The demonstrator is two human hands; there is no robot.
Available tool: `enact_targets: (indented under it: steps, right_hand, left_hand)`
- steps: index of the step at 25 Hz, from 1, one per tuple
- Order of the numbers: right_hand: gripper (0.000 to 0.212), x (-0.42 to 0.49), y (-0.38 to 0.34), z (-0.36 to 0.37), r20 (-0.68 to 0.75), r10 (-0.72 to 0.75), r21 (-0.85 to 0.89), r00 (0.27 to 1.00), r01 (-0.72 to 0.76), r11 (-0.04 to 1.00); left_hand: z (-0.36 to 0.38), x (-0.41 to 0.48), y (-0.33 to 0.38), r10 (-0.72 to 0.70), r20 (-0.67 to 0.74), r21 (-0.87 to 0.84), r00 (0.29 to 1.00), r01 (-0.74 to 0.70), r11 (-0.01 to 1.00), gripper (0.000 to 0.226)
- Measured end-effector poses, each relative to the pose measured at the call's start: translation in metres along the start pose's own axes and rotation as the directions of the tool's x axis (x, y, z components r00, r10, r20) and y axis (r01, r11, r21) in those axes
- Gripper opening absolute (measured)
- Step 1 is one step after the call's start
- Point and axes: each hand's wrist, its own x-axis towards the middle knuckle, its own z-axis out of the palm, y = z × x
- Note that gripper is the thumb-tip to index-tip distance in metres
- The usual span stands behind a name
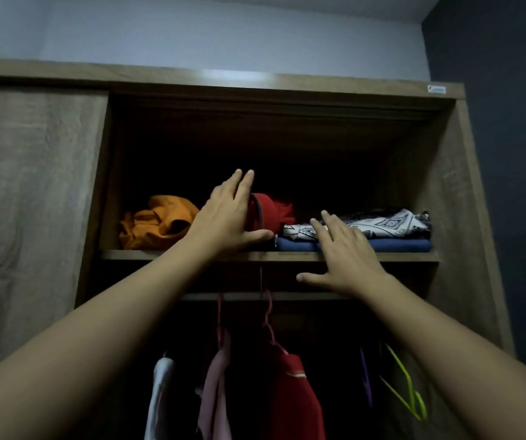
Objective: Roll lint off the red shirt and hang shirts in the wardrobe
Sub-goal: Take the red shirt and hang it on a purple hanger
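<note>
Fingers (245, 184) of the left hand (226, 217) are kept straight and close together, with the thumb spread wide. The palm is laid against a folded red garment (269, 214) with a dark-edged collar, and nothing is pinched. Fingers (330, 222) of the right hand (350, 255) are fanned out straight over a patterned black-and-white cloth (388, 223) and the folded blue garment (392, 246) under it. Contact cannot be told, and nothing is held. Its thumb is stuck out toward 9 o'clock, below the shelf (176, 255) edge.

All the folded items are kept on the upper shelf of the wooden wardrobe (464, 185). The red garment is seen at frame centre, just at 9 o'clock of the patterned cloth. A crumpled orange garment (157, 222) is found at 9 o'clock of the left hand.

Under the shelf, at 6 o'clock, a red shirt (293, 395) with a white stripe is hung on a pink hanger (268, 315) from the rail (312, 296). A pink garment (214, 382) and a white garment (160, 392) are hung at its 9 o'clock. A purple hanger (366, 382) and a green hanger (407, 389) are hung at its 3 o'clock. A sliding door (33, 185) is seen at frame 9 o'clock.
</note>
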Motion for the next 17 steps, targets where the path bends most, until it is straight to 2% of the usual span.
enact_targets:
  steps: [2, 4, 6, 7, 10, 13, 15, 17]
  right_hand:
    - [0.107, 0.011, 0.008, 0.013, 0.027, -0.007, 0.015, 1.000, 0.007, 1.000]
    - [0.100, 0.014, 0.013, 0.028, 0.021, -0.006, 0.057, 1.000, 0.005, 0.998]
    - [0.088, 0.016, 0.017, 0.037, -0.023, -0.002, 0.092, 1.000, 0.004, 0.996]
    - [0.083, 0.017, 0.018, 0.038, -0.038, -0.003, 0.100, 0.999, 0.006, 0.995]
    - [0.076, 0.019, 0.018, 0.040, -0.058, 0.002, 0.103, 0.998, 0.004, 0.995]
    - [0.074, 0.018, 0.019, 0.042, -0.062, 0.009, 0.096, 0.998, -0.003, 0.995]
    - [0.075, 0.018, 0.018, 0.043, -0.067, 0.013, 0.094, 0.998, -0.006, 0.996]
    - [0.074, 0.019, 0.018, 0.043, -0.071, 0.016, 0.092, 0.997, -0.009, 0.996]
  left_hand:
    - [0.008, 0.025, 0.002, -0.096, 0.151, -0.001, 0.984, 0.097, 0.995, 0.119]
    - [0.020, 0.046, 0.003, -0.158, 0.322, 0.006, 0.933, 0.165, 0.986, 0.120]
    - [0.030, 0.064, 0.000, -0.155, 0.440, 0.034, 0.884, 0.157, 0.987, 0.112]
    - [0.031, 0.071, -0.002, -0.141, 0.451, 0.064, 0.881, 0.126, 0.990, 0.106]
    - [0.022, 0.094, -0.011, -0.109, 0.363, 0.105, 0.925, 0.076, 0.992, 0.092]
    - [0.007, 0.112, -0.010, -0.112, 0.104, -0.022, 0.988, 0.115, 0.993, 0.075]
    - [-0.005, 0.120, -0.006, -0.116, -0.075, -0.100, 0.990, 0.109, 0.989, 0.066]
    - [-0.017, 0.124, -0.002, -0.054, -0.169, -0.067, 0.984, 0.043, 0.997, 0.058]
